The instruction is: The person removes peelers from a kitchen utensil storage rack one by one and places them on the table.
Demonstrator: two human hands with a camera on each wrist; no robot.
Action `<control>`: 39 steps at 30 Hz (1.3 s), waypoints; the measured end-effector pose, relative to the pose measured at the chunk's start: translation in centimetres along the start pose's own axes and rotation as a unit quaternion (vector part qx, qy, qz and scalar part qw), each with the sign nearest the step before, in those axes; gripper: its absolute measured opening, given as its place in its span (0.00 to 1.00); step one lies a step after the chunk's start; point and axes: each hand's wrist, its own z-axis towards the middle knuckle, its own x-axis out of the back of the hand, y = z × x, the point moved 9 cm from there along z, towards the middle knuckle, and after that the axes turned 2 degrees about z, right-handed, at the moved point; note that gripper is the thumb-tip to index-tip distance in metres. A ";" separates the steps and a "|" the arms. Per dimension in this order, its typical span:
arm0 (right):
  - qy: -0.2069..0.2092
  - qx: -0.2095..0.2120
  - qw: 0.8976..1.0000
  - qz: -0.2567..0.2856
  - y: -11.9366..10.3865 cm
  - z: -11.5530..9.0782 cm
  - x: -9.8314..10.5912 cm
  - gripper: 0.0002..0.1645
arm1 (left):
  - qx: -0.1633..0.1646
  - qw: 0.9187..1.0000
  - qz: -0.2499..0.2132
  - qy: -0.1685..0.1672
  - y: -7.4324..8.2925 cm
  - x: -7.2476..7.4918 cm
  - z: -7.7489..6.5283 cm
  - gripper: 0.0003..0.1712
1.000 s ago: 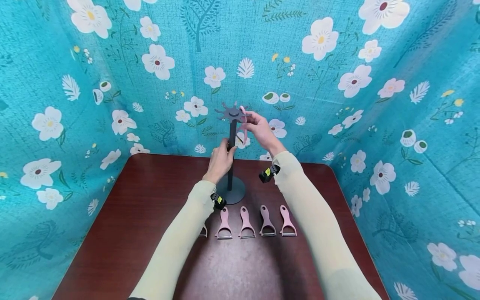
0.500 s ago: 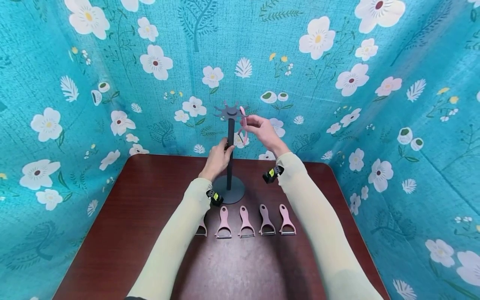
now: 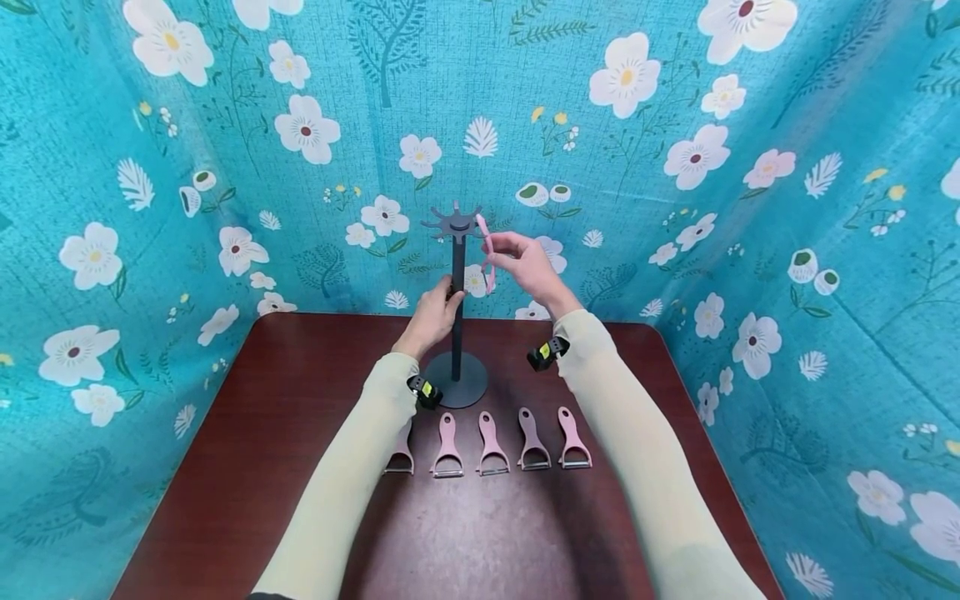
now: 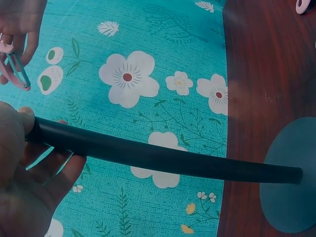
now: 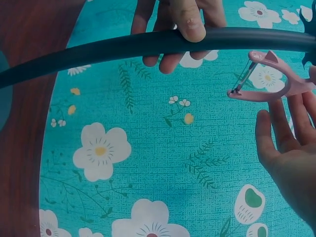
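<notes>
A dark stand has a pole (image 3: 457, 333), a round base (image 3: 472, 390) and a ring of hooks (image 3: 456, 223) on top. My left hand (image 3: 429, 319) grips the pole around its middle, thumb on the near side, as the right wrist view shows. On the right of the hooks, my right hand (image 3: 527, 262) pinches a pink Y-shaped peeler (image 5: 291, 88) by its handle. The handle end is up at a hook's tip, and the blade end hangs downward beside the pole. Whether the handle's hole is round the hook, I cannot tell.
Several more peelers lie in a row before the base, such as a pink peeler (image 3: 488, 433) and a mauve peeler (image 3: 528, 433). My left sleeve partly covers the leftmost peeler (image 3: 402, 454). Behind the brown table (image 3: 300, 375) hangs a blue flowered cloth (image 3: 337, 250).
The right hand has shifted slightly down and away from the hooks, and the peeler has turned more edge-on to the head view. My left hand keeps its grip on the pole.
</notes>
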 end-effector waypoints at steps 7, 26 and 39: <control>0.026 0.012 1.000 -0.011 -0.5 -0.4 0.3 0.18 | 0.004 1.000 -0.010 0.006 -0.3 0.0 0.0 0.13; 0.111 0.038 0.993 0.008 -3.1 -2.3 3.9 0.17 | 0.030 0.999 -0.017 0.003 -0.4 -0.3 -0.2 0.14; 0.139 0.032 0.989 -0.039 -2.4 -5.2 7.1 0.17 | 0.042 0.999 -0.020 -0.004 -0.7 -0.6 -0.1 0.14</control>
